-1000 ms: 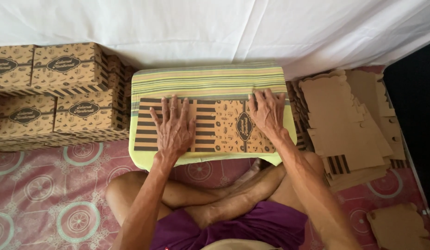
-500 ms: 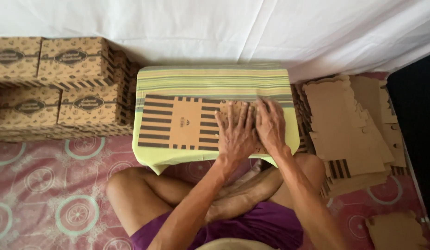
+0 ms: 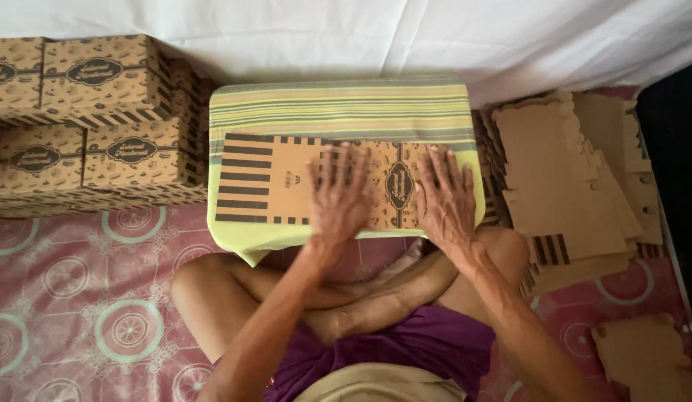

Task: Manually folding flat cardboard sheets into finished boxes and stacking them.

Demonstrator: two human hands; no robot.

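A flat brown cardboard box blank [image 3: 268,179] with dark stripes and an oval label lies on a low stand covered in yellow-green striped cloth [image 3: 338,104]. My left hand [image 3: 340,195] lies flat on the middle of the blank, blurred with motion, fingers spread. My right hand [image 3: 444,195] presses flat on the blank's right end, fingers apart. Neither hand grips anything. I sit cross-legged on the floor in front of the stand.
Folded printed cardboard boxes [image 3: 93,126] are stacked in two tiers at the left against the white sheet. A heap of flat unfolded blanks [image 3: 569,179] lies at the right, with more blanks [image 3: 643,357] at the lower right. A pink patterned mat [image 3: 85,313] covers the floor.
My left hand slid from the blank's left part over to beside my right hand, then back toward the middle. The right hand stayed on the right end.
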